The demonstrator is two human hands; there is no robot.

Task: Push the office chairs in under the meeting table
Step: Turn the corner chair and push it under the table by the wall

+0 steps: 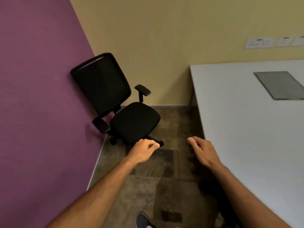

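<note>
A black office chair (pixel 134 122) with a mesh back and two armrests stands in the room's corner, its back against the purple wall, its seat turned toward the white meeting table (pixel 243 122) on the right. A strip of floor separates chair and table. My left hand (pixel 143 151) hovers just in front of the seat's near edge, fingers loosely curled, holding nothing and not touching the chair. My right hand (pixel 203 150) floats beside the table's left edge, fingers bent downward and empty.
A purple wall (pixel 41 96) runs along the left and a beige wall (pixel 164 38) closes the far side, with wall sockets (pixel 259 42) above the table. A grey cable hatch (pixel 279 84) is set in the tabletop. My shoe (pixel 143 220) shows at the bottom on brown patterned carpet.
</note>
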